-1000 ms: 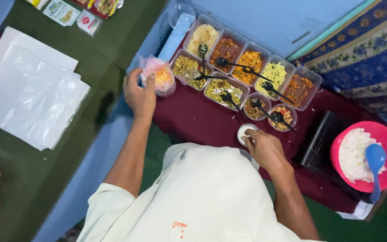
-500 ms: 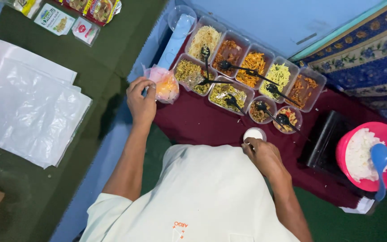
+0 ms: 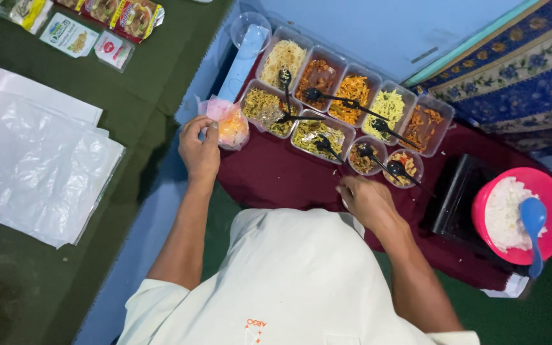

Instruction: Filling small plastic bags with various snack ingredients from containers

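Maroon cloth (image 3: 276, 176) covers the low table. Nearest, the right hand (image 3: 364, 201) curls downward, its grasp hidden. The left hand (image 3: 199, 148) pinches a filled plastic bag (image 3: 227, 121) beside clear tubs (image 3: 327, 96) of noodles and toppings holding black spoons. Farther right, a pink bowl (image 3: 547, 191) holds rice.

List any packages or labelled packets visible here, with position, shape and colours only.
Green and white flat packet: top left on the green cloth, rectangular.
Small red and white sachet: right of it, squarish.
Red and yellow food packets: at the top edge, glossy, partly cut off.
Yellowish packet: top left corner, partly cut off.
Pink plastic bag: at the left hand, orange contents, unlabelled.
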